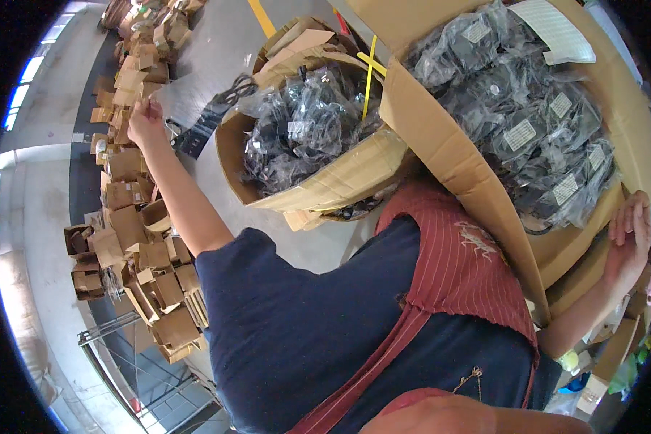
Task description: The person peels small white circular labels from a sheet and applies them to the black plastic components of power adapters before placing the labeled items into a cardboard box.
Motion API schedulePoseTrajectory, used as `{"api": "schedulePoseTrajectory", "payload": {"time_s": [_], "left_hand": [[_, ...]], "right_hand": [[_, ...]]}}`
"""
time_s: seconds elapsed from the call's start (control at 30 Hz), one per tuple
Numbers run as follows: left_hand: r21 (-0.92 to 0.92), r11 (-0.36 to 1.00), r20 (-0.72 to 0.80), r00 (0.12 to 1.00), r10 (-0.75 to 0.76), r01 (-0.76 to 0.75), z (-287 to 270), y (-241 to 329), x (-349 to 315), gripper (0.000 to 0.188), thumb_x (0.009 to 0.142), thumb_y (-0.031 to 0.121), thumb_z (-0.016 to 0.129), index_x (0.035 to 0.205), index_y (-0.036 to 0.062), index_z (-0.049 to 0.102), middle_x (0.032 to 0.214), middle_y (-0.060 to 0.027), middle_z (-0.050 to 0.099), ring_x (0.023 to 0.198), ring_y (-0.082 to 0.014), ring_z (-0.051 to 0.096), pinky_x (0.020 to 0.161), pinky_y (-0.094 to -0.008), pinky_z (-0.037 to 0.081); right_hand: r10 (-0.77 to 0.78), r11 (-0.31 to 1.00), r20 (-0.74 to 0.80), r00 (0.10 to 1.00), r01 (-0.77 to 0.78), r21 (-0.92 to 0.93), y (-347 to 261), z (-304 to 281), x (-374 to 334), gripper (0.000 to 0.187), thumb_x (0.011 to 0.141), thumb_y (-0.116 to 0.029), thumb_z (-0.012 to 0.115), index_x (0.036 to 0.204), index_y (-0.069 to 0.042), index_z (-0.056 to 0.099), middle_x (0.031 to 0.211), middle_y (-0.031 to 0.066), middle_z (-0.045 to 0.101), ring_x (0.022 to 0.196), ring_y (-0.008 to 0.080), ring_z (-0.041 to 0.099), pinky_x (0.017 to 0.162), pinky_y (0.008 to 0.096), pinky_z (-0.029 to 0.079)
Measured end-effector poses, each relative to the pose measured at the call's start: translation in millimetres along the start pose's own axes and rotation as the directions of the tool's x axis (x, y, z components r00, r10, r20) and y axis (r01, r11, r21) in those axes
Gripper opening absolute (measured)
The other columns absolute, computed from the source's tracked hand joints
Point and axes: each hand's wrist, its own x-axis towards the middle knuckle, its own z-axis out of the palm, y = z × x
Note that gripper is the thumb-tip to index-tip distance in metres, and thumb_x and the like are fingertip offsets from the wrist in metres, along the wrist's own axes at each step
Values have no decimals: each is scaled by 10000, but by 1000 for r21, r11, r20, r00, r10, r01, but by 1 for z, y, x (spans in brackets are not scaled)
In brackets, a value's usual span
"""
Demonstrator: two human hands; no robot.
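Note:
My left hand (pixel 146 121) is raised at the left with its fingers pinched on a clear plastic bag (pixel 179 100). Close beside that bag are a black device (pixel 190 143) and a looped black cable (pixel 237 90); whether the bag touches them I cannot tell. At the right, my right hand (pixel 631 230) lies against the edge of a large open cardboard box (pixel 456 155), its fingers fairly straight. Black devices in clear wrap (pixel 517 108), several with white labels, fill this box. A white sheet (pixel 557 30) lies on top of them.
A second open carton (pixel 340 176) in front of me holds more bagged black items (pixel 307 119). Yellow strapping (pixel 371 76) sticks up beside it. Many brown cartons (pixel 126 170) are piled along the left, near a metal-framed cart (pixel 134 347). Assorted goods (pixel 593 376) lie at lower right.

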Motion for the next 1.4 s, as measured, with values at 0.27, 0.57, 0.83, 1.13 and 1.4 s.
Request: {"api": "schedulePoseTrajectory", "payload": {"time_s": [0.27,0.57,0.83,1.13,1.4], "left_hand": [[-512,840,-177,936,-306,178,-34,-64,-69,170,897,-15,493,1023,65,575,773,-95,600,788,-249,627,801,-541,565],[81,931,-175,924,-339,357,-41,-166,-177,449,791,-60,560,1237,-39,606,820,-58,604,689,-144,558,651,-306,485],[998,60,38,977,-212,-26,-77,-184,-235,295,736,309,660,828,52,773,782,-146,729,788,-311,705,759,-422,523],[807,-515,268,956,-118,-289,-46,-181,-224,347,792,338,720,988,54,752,1097,-172,685,1173,-353,530,1066,-504,275],[826,-465,483,825,294,-318,-21,-100,-123,243,750,266,611,734,67,750,793,-152,719,768,-341,680,791,-460,468]], "right_hand": [[-52,998,17,999,53,-45,-9,-9,-6,193,998,-183,542,1057,-1,516,718,-29,361,551,40,320,523,212,258],[-26,999,51,998,27,-35,-6,-7,-7,214,1024,-146,509,1163,16,512,773,-15,410,578,58,330,557,224,277],[-47,997,20,999,48,-66,1,-29,-2,405,998,-196,533,1313,59,532,794,-7,431,576,52,322,572,217,285],[-31,998,-10,999,31,-47,-7,-1,-13,267,1022,-137,519,1234,26,516,736,-32,387,580,53,310,582,222,270],[-90,963,-79,993,67,-260,-1,0,-8,376,999,-232,564,1256,43,575,681,-20,417,560,45,344,571,230,286]]}}
